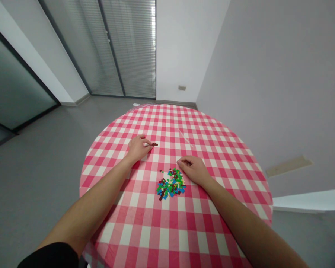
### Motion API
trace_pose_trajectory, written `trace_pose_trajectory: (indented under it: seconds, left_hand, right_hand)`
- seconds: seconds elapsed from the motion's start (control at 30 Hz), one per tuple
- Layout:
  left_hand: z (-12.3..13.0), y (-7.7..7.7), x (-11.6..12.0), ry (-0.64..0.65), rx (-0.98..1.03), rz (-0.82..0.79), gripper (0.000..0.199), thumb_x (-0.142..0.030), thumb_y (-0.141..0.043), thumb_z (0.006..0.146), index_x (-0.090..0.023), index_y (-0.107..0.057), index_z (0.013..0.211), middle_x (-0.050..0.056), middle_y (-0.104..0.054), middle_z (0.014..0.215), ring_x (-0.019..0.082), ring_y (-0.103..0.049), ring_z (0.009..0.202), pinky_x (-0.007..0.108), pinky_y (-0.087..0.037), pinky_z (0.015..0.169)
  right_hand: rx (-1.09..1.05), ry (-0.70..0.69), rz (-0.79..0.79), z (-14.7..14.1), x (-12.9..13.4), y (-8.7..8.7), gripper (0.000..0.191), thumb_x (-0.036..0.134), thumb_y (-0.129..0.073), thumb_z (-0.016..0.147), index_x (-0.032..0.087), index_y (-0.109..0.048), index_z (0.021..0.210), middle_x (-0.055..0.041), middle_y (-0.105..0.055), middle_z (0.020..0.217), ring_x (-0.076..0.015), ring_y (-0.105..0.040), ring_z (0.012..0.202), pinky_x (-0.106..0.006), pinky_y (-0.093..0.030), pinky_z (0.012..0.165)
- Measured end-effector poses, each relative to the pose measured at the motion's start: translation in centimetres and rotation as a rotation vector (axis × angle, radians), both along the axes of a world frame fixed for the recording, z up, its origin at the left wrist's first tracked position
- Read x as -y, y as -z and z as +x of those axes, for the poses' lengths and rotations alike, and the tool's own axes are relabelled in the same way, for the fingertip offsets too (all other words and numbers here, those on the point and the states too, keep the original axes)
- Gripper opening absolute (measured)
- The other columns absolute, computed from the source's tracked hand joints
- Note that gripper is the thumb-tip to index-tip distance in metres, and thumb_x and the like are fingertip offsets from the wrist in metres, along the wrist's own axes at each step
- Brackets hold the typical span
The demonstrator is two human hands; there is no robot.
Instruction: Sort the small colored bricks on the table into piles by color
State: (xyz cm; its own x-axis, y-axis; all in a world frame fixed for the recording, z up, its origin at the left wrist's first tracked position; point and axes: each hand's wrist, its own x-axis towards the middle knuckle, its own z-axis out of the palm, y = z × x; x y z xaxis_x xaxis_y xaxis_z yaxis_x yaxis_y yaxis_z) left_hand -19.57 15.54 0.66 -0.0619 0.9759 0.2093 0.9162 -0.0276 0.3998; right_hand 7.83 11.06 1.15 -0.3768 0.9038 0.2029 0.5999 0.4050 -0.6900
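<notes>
My left hand (pixel 138 147) is beyond the pile and to its left, low over the table. Its thumb and forefinger are closed on one end of a small dark brown piece of joined toy bricks (pixel 155 144). A heap of tiny toy bricks (pixel 171 184) in green, blue, dark brown, yellow and white lies in front of me. Just right of the heap's far edge, my right hand (pixel 194 169) rests with its fingers curled together. Whatever may be between those fingertips is hidden or too small to see.
A red and white checked cloth covers the round table (pixel 184 223). A couple of loose bricks (pixel 161 171) lie at the heap's far left edge. Beyond the table are glass partitions with blinds (pixel 128 48) and a white wall with a socket (pixel 182 88).
</notes>
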Motion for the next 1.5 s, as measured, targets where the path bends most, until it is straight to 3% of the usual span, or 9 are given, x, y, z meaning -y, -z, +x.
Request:
trace_pose_trajectory:
  seconds: [0.7, 0.9, 1.03, 1.13, 1.3, 1.5]
  left_hand:
    - [0.0, -0.1, 0.1, 0.048, -0.010, 0.003, 0.024, -0.037, -0.060, 0.086, -0.033, -0.077, 0.102, 0.005, -0.060, 0.130, 0.026, -0.055, 0.121, 0.041, -0.043, 0.101]
    - [-0.2, -0.2, 0.1, 0.067, 0.065, 0.005, 0.023, -0.036, -0.062, 0.084, -0.030, -0.077, 0.100, 0.004, -0.062, 0.127, 0.026, -0.054, 0.122, 0.041, -0.045, 0.101]
    - [0.2, -1.5, 1.1, 0.246, 0.226, 0.023, 0.020, -0.029, -0.058, 0.085, -0.024, -0.075, 0.094, 0.007, -0.069, 0.109, 0.021, -0.062, 0.106, 0.034, -0.050, 0.092]
    - [1.3, -2.7, 2.3, 0.451, 0.311, -0.085, 0.017, -0.028, -0.058, 0.085, -0.024, -0.073, 0.091, 0.005, -0.071, 0.097, 0.017, -0.064, 0.085, 0.032, -0.052, 0.079]
    - [3.4, -3.4, 3.9, 0.794, 0.278, -0.222, 0.017, -0.026, -0.057, 0.087, -0.023, -0.074, 0.087, 0.004, -0.071, 0.085, 0.016, -0.063, 0.079, 0.031, -0.049, 0.076]
    - [4.5, -2.7, 4.4, 0.904, 0.296, -0.243, 0.017, -0.022, -0.062, 0.085, -0.023, -0.073, 0.097, 0.005, -0.070, 0.093, 0.017, -0.062, 0.086, 0.031, -0.048, 0.079]
  right_hand:
    - [0.008, -0.016, 0.008, 0.1, 0.0, 0.1, 0.020, 0.032, -0.057, 0.088, 0.020, -0.071, 0.080, -0.0056, -0.073, 0.079, -0.0185, -0.064, 0.070, -0.028, -0.045, 0.062]
    - [0.027, -0.016, 0.008, 0.1, 0.1, 0.0, 0.021, 0.032, -0.056, 0.088, 0.019, -0.071, 0.080, -0.0051, -0.072, 0.076, -0.0179, -0.063, 0.067, -0.028, -0.043, 0.059]
    - [0.029, -0.041, 0.001, 0.1, 0.0, -0.1, 0.020, 0.030, -0.056, 0.087, 0.019, -0.072, 0.083, -0.0055, -0.073, 0.080, -0.0183, -0.064, 0.070, -0.028, -0.044, 0.061]
    - [0.032, -0.087, -0.019, 0.2, 0.0, -0.2, 0.020, 0.027, -0.056, 0.087, 0.020, -0.074, 0.091, -0.0069, -0.075, 0.091, -0.0199, -0.067, 0.080, -0.030, -0.049, 0.069]
    - [0.070, -0.220, -0.029, 0.4, 0.0, -0.6, 0.025, 0.022, -0.053, 0.088, 0.022, -0.074, 0.101, -0.0059, -0.075, 0.095, -0.0196, -0.068, 0.082, -0.031, -0.050, 0.073]
    - [0.060, -0.225, -0.024, 0.6, -0.1, -0.4, 0.025, 0.020, -0.053, 0.086, 0.020, -0.074, 0.099, -0.0061, -0.075, 0.089, -0.0189, -0.067, 0.077, -0.030, -0.050, 0.070]
